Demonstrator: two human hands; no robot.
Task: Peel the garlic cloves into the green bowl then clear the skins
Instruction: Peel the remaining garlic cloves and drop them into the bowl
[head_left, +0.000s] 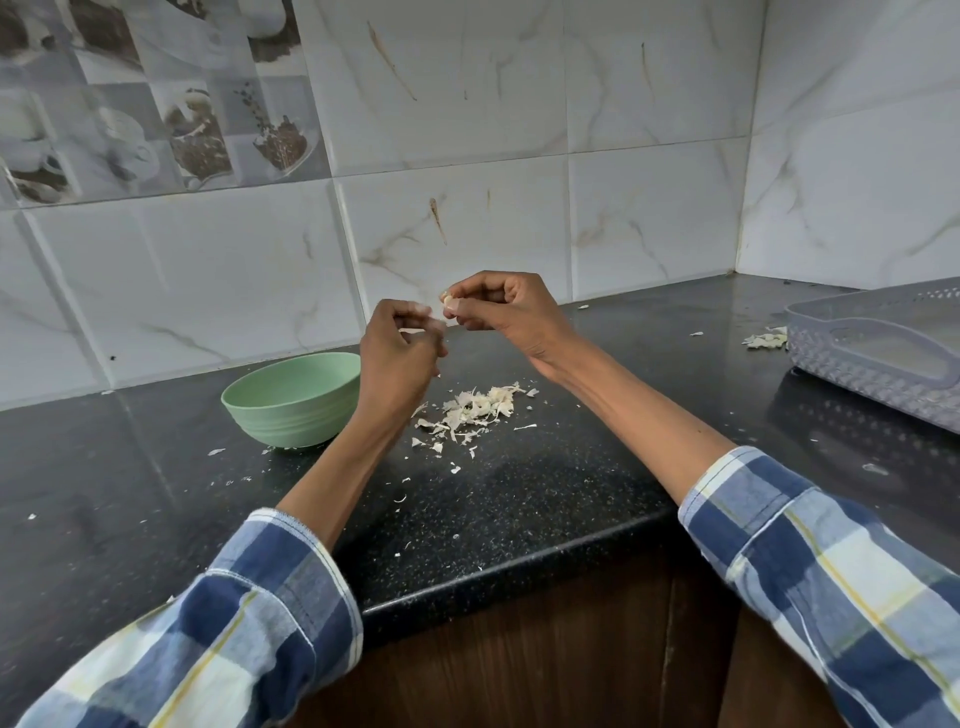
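Start at the far left: stray flecks of skin lie on the black table (519, 499) around 9 o'clock, well apart from everything else. Next comes the green bowl (291, 400), at about 10 o'clock from the table's middle; you cannot see its floor from this angle, so how many peeled cloves sit inside is not something you can count.

Your left hand (397, 358) hovers just right of the bowl's rim, fingers curled, its grip pinching what looks like a thin strip of skin at the fingertips, though blur makes that uncertain. Directly at its 1 o'clock, your right hand (498, 306) is raised a little higher, thumb and fingers closed in a pinch around a garlic clove (447, 301), which shows pale between them. The two hands nearly meet above the table.

Below them, around 5 o'clock from your left hand, the pile of skins (475, 408) lies heaped on the table, with loose bits trailing toward you. That heap suggests you are well into the peeling, yet this clove is not finished and none of the clearing has begun.

Farther right, at 3 o'clock, a smaller scatter of skins (764, 340) lies just beside the grey basket (852, 358); you will need to gather those too.
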